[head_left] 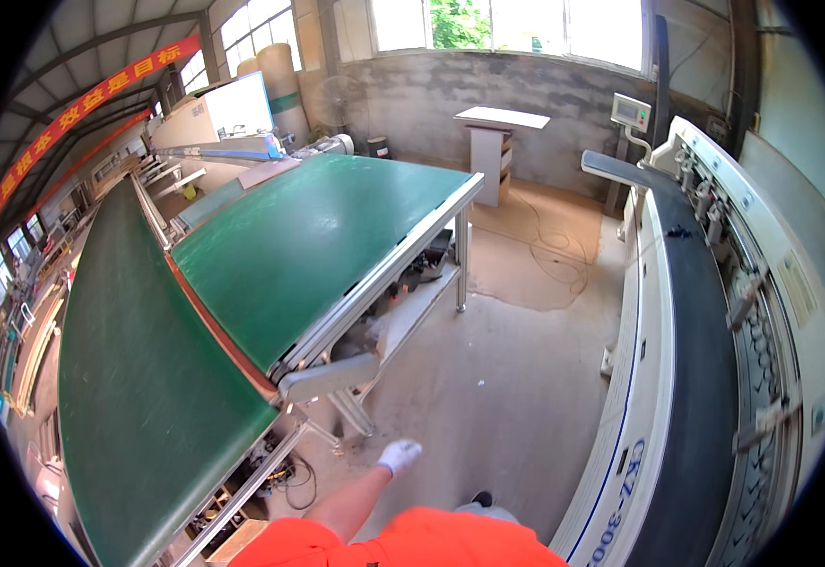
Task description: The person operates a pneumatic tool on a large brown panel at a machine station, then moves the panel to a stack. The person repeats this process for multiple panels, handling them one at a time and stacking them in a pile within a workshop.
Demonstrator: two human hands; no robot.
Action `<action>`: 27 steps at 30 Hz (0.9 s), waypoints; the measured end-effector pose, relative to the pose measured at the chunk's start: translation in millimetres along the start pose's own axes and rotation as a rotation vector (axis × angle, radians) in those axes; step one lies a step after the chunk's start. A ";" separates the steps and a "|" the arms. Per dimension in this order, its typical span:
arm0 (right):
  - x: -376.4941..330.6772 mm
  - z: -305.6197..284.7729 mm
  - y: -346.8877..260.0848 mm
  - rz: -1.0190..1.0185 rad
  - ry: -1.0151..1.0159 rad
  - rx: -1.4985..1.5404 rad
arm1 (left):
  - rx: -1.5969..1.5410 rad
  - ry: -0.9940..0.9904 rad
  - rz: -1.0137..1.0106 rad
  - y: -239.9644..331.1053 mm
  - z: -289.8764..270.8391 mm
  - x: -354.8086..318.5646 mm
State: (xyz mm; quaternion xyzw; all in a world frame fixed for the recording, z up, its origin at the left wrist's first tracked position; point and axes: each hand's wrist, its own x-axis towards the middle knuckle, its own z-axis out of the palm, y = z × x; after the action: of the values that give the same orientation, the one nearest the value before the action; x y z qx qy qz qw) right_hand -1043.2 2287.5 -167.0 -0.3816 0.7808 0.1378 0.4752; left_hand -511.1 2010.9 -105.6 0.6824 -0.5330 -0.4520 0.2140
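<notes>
My left hand (401,456), in a white glove, reaches forward over the floor from an orange-red sleeve. It is small and rounded in the head view, and its fingers cannot be told apart. Nothing shows sticking out of it. Closest to it stands the metal frame of a conveyor table with a wide green belt (322,231). A second, long green belt (138,369) runs along the left, with a reddish-brown strip between the two. My right hand is out of view.
A long white machine with a black belt (691,331) lines the right side, with a small control screen (631,112) at its far end. A small white-topped stand (503,118) is by the back wall. Loose cable (564,265) lies on the floor, and a dark shoe (482,498) shows below.
</notes>
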 end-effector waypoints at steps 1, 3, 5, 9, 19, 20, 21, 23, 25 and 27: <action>33.6 -34.3 -13.2 -0.020 0.028 -0.012 | 0.049 -0.038 0.000 2.7 13.5 5.4; 124.7 -108.5 -26.4 -0.062 0.143 -0.091 | 0.218 -0.176 -0.051 9.8 27.4 10.0; 188.8 -198.7 -109.6 -0.077 0.200 0.008 | 0.423 -0.415 -0.394 -2.8 29.5 23.0; 278.1 -368.8 -267.2 -0.372 0.371 0.593 | 0.256 -0.343 -0.861 -38.3 23.8 59.9; 424.1 -520.5 -437.4 -0.345 0.321 0.594 | 0.329 -0.129 -0.591 191.1 -33.3 528.5; 447.8 -514.7 -430.8 -0.354 0.324 0.555 | 0.554 -0.177 -0.325 224.5 -41.4 592.9; 466.8 -520.2 -427.5 -0.349 0.331 0.497 | 0.528 -0.177 -0.296 274.8 -39.0 655.2; 490.3 -547.4 -454.8 -0.292 -0.003 -0.393 | 0.504 -0.066 -0.039 326.0 -45.7 776.4; 505.1 -553.7 -411.5 0.012 0.000 0.004 | 0.123 -0.052 0.034 427.7 -17.2 862.4; 504.6 -608.5 -458.9 0.062 -0.063 0.048 | -0.130 0.040 0.125 474.2 -9.5 935.8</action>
State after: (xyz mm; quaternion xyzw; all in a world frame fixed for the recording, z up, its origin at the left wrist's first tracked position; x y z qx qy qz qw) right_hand -1227.0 1393.5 -216.3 -0.3411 0.7800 0.1456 0.5040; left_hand -734.7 985.9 -97.7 0.6414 -0.5399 -0.4575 0.2963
